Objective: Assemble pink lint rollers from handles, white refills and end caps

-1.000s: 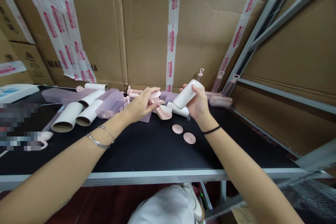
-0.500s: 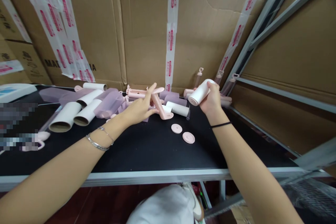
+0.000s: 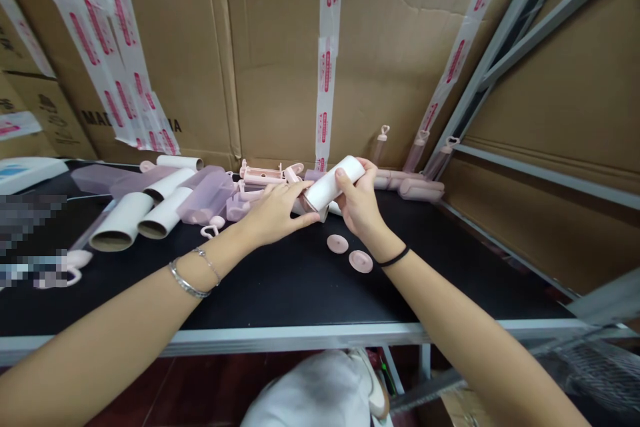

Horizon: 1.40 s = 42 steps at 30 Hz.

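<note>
My right hand (image 3: 361, 203) is wrapped round a white roll (image 3: 333, 185), tilted with its lower end to the left. At that end is my left hand (image 3: 274, 215), its thumb stretched under the roll. It holds a pink plastic bracket (image 3: 293, 175), mostly hidden behind my fingers and the roll. Two pink round discs (image 3: 338, 244) lie on the black tabletop below the roll. Just behind my left hand is a pink plastic frame (image 3: 263, 175). A heart-shaped pink loop (image 3: 210, 231) lies by my left wrist.
White cardboard tubes (image 3: 115, 221) and translucent purple cases (image 3: 209, 197) are piled at the left. Pink cylinders (image 3: 421, 189) lie at the back right, near upright tubes with heart-shaped tops (image 3: 415, 150). A cardboard wall (image 3: 275, 60) closes off the back; a metal frame (image 3: 550, 173) stands right.
My right hand has brought the white roll left and down to my left hand. The bracket in my left hand is now mostly covered by the roll.
</note>
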Available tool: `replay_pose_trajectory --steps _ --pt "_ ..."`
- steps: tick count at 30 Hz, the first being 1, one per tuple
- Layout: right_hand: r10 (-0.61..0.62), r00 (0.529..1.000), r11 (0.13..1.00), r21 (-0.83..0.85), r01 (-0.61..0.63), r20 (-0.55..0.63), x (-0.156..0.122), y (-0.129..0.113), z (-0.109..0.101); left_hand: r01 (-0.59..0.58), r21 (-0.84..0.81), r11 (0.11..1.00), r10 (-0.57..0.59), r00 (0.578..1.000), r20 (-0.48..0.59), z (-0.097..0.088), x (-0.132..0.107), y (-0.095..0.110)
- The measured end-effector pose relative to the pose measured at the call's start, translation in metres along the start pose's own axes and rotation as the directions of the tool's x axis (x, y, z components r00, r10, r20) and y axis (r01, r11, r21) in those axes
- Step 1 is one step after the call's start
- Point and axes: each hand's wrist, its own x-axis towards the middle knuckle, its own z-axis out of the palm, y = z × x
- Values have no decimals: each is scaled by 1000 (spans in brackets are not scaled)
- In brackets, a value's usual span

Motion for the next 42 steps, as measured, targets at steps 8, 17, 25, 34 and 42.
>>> replay_pose_trajectory --steps 8,17,25,34,42 --pt "-107 994 993 -61 106 -24 11 -3 -11 -71 69 995 70 997 17 -1 -1 -3" --pt "-267 795 486 -636 599 545 16 -27 -28 -28 -34 999 29 999 14 0 -1 -4" --pt "-27 629 -163 -624 764 777 0 -29 -19 -65 -107 992 51 991 -124 -4 -1 -6" --pt "6 617 -286 -590 755 787 -6 -34 -13 -31 -99 995 21 994 -106 -5 -1 -5" --pt "-66 623 -307 -610 731 780 -13 -32 -6 -47 -211 976 14 988 -155 -1 0 -5"
